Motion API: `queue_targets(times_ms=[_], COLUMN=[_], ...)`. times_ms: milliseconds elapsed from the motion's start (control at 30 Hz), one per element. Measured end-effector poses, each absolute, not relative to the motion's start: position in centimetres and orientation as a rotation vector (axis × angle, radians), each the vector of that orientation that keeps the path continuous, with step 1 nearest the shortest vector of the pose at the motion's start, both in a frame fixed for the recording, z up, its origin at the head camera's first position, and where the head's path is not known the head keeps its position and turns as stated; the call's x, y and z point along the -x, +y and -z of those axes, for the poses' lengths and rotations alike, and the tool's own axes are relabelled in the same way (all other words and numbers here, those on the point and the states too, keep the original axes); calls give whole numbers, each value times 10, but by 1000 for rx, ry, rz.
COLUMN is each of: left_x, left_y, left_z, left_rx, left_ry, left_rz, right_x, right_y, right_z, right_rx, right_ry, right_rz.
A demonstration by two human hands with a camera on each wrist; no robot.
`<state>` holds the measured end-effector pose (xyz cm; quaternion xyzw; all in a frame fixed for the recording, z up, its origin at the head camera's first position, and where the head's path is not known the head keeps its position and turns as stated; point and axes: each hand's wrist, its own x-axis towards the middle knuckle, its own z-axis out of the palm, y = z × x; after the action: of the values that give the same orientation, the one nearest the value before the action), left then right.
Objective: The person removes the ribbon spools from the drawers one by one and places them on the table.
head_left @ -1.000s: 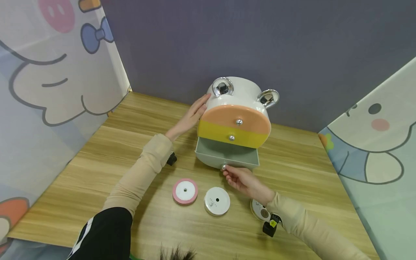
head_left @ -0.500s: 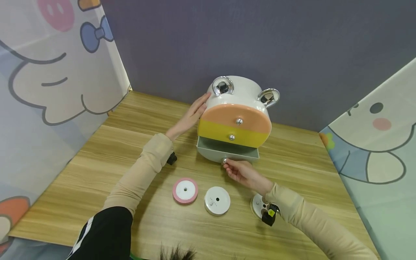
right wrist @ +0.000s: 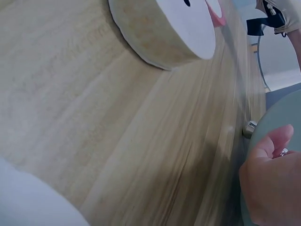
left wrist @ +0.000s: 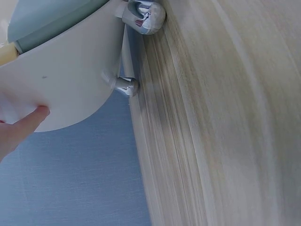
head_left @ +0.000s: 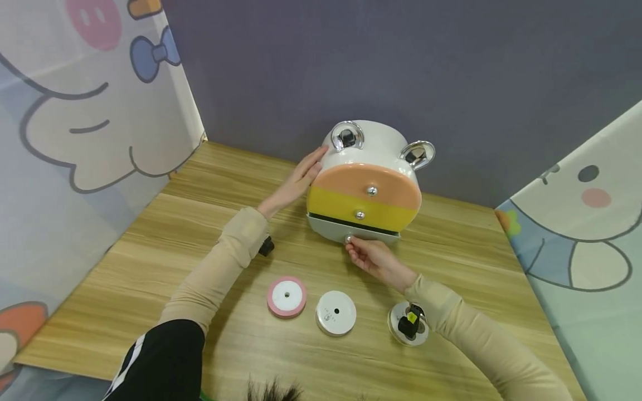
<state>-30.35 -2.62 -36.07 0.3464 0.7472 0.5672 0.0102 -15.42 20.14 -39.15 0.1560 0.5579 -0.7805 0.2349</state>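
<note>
A rounded white drawer box (head_left: 378,136) with silver ears stands at the back of the table. Its top drawer front is orange (head_left: 346,179), the middle one yellow (head_left: 333,205). The grey-green bottom drawer (head_left: 328,229) sticks out slightly, with a thin dark gap above its front. My right hand (head_left: 376,259) pinches that drawer's silver knob (head_left: 348,239) between thumb and finger. My left hand (head_left: 296,184) rests with straight fingers against the box's left side; a fingertip (left wrist: 40,113) touches the white wall in the left wrist view. The drawer's inside is hidden.
In front of the box lie a pink-rimmed spool (head_left: 286,297), a white spool (head_left: 336,313) and another white spool (head_left: 401,328), partly covered by the right wrist camera (head_left: 410,324). A dark grey panel (head_left: 321,72) rises behind; printed cloths hang at both sides.
My right hand has pushed the bottom drawer inward by its knob, from well out to nearly closed. The left hand stays on the box's side.
</note>
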Motion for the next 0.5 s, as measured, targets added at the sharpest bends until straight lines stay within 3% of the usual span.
queue_targets(times_ms=[267, 500], left_x=[278, 296], left_y=[-30, -27], left_z=[335, 355], left_rx=[-1079, -1089], left_ry=[2324, 2335], left_rz=[-1758, -1772], right_x=[161, 166], right_y=[203, 203], right_z=[393, 393], right_rx=[-423, -421], right_ry=[1543, 1532], right_rz=[2151, 2165])
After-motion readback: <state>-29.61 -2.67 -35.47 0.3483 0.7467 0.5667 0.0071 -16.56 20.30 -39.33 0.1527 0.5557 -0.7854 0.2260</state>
